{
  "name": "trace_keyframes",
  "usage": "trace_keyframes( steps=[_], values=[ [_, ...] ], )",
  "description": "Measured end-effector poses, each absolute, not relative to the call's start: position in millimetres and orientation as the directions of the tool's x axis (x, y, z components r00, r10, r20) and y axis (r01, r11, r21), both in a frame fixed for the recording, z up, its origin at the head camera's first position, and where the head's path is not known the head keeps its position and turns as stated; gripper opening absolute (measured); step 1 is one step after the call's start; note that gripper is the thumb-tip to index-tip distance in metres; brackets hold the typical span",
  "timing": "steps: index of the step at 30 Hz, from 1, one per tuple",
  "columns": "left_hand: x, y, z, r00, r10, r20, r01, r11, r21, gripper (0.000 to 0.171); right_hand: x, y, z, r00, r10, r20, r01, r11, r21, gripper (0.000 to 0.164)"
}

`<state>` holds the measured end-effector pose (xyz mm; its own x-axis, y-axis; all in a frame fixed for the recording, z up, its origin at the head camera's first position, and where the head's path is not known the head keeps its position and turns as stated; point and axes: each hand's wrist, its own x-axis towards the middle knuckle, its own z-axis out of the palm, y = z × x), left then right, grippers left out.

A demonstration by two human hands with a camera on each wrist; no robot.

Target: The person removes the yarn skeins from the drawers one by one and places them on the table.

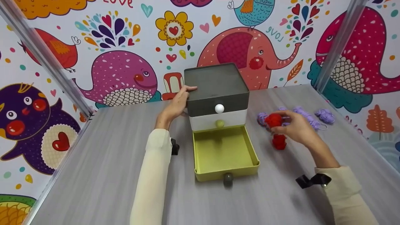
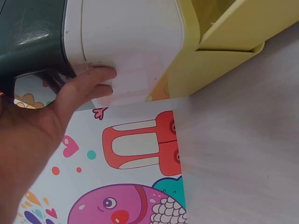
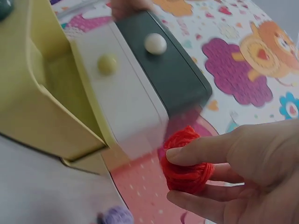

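Note:
A small drawer unit has a dark grey top tier, a white middle tier and a yellow-green bottom tier. Its bottom drawer is pulled out, and its floor shows bare. My left hand rests against the unit's left side, one finger lying over the top edge; in the left wrist view, fingertips touch the white side. My right hand pinches a red yarn ball between thumb and fingers, raised right of the unit. A second red yarn ball lies on the table below it.
Purple yarn bundles lie at the back right: one partly behind the held ball, a long one, and another farther right. The grey table meets printed walls with metal posts at the corners.

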<state>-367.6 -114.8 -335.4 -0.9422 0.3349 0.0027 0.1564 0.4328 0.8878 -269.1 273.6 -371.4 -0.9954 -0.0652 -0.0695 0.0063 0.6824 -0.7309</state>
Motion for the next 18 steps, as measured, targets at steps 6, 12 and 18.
trace_keyframes(
  steps=[6, 12, 18],
  values=[
    [-369.0, -116.3, -336.6, -0.943, 0.332, -0.014, 0.14, 0.435, 0.889, 0.042, -273.5, 300.9, -370.1, -0.996, -0.039, -0.077, 0.033, 0.657, -0.753, 0.07],
    [-368.9, -116.8, -335.9, -0.944, 0.33, -0.025, 0.124, 0.422, 0.898, 0.041, -277.5, 324.1, -371.2, -0.994, -0.022, -0.103, 0.065, 0.643, -0.763, 0.073],
    [-369.5, -115.8, -335.2, -0.942, 0.333, -0.031, 0.118, 0.418, 0.901, 0.041, -282.1, 346.2, -377.6, -0.988, 0.003, -0.155, 0.119, 0.655, -0.746, 0.076]
  ],
)
